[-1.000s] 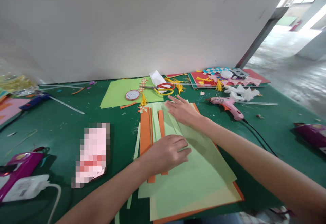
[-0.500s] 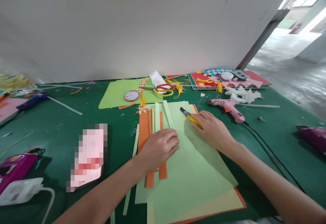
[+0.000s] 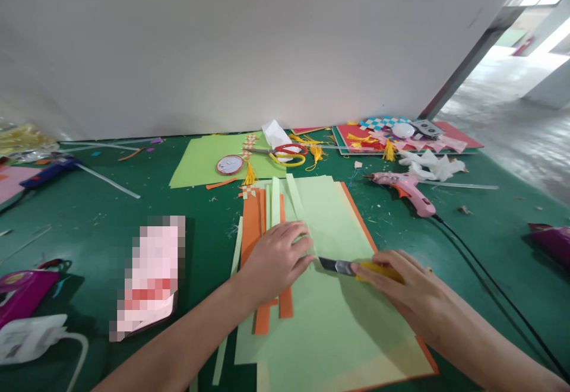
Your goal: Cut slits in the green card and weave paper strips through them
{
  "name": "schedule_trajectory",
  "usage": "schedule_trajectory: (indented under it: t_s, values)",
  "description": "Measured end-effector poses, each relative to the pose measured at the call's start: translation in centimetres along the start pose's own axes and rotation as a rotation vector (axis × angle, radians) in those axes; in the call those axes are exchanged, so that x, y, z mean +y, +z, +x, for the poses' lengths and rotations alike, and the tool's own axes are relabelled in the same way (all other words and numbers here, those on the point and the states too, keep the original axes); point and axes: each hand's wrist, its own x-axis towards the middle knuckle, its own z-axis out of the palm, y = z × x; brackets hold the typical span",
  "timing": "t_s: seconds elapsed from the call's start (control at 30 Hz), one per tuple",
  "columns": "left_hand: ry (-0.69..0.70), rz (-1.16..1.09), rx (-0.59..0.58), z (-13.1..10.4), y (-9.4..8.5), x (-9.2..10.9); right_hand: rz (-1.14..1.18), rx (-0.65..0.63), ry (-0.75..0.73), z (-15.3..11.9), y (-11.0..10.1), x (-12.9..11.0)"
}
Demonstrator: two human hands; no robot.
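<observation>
Over green tabletop (image 3: 205, 231), right hand (image 3: 409, 282) clasps yellow cutter (image 3: 341, 267) (blade out) while left hand (image 3: 278, 256), loosely curled, touches paper (image 3: 329, 208).

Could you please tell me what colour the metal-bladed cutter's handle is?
Yellow: the cutter's handle, seen best in the head view.

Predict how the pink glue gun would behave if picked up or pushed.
The pink glue gun is probably stiff: its body looks like hard plastic. Lying on its side, it would likely slide, not roll. The trailing cord may tug when it is lifted.

No legible text or numbers, label (image 3: 15, 350) on white adapter (image 3: 39, 328) blurred
</observation>
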Motion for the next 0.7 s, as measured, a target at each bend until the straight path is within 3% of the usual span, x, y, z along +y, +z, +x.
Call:
schedule_trajectory:
  t_s: [0.13,0.7]
  values:
    - [0.004,0.001,0.003,0.10,0.01,0.00,-0.037,-0.015,-0.012,-1.22,0.25,-0.25]
    - [0.014,0.004,0.014,0.14,0.27,0.01,-0.072,0.018,-0.047,-0.84,0.53,-0.54]
